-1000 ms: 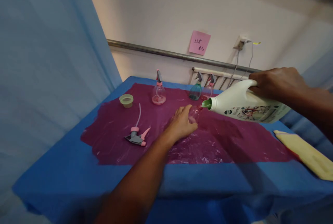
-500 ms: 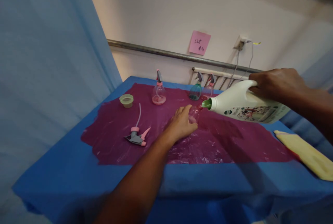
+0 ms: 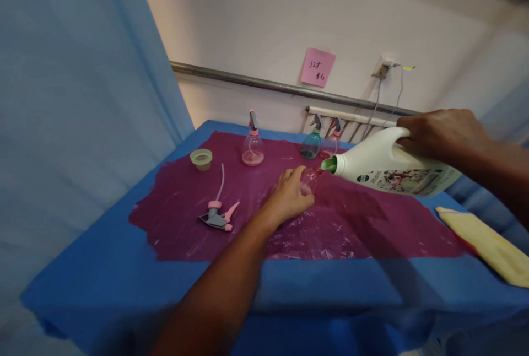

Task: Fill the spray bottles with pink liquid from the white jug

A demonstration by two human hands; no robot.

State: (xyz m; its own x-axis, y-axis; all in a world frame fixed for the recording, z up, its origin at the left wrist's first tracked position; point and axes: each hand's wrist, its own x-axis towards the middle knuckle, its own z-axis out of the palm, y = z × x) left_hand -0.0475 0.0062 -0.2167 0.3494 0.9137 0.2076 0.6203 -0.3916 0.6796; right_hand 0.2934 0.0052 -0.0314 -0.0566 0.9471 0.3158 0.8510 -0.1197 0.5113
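Note:
My left hand (image 3: 290,195) is closed around a clear pinkish spray bottle without its head (image 3: 311,177), which leans to the right over the plastic sheet. In my right hand (image 3: 444,134) is the handle of a large cream jug-shaped detergent bottle (image 3: 372,160), tipped almost level. Its green-lined spout meets the small bottle's neck; whether liquid is flowing I cannot make out. A grey and pink trigger spray head (image 3: 217,217) with its tube lies on the sheet, left of my left hand.
A dark red plastic sheet (image 3: 185,235) covers part of the blue tablecloth (image 3: 103,257). Behind stand a pink-filled spray bottle (image 3: 253,149), a green one (image 3: 311,144) and another pink one (image 3: 330,145). A small lidded tub (image 3: 201,160) sits left; a yellow cloth (image 3: 487,243) lies right.

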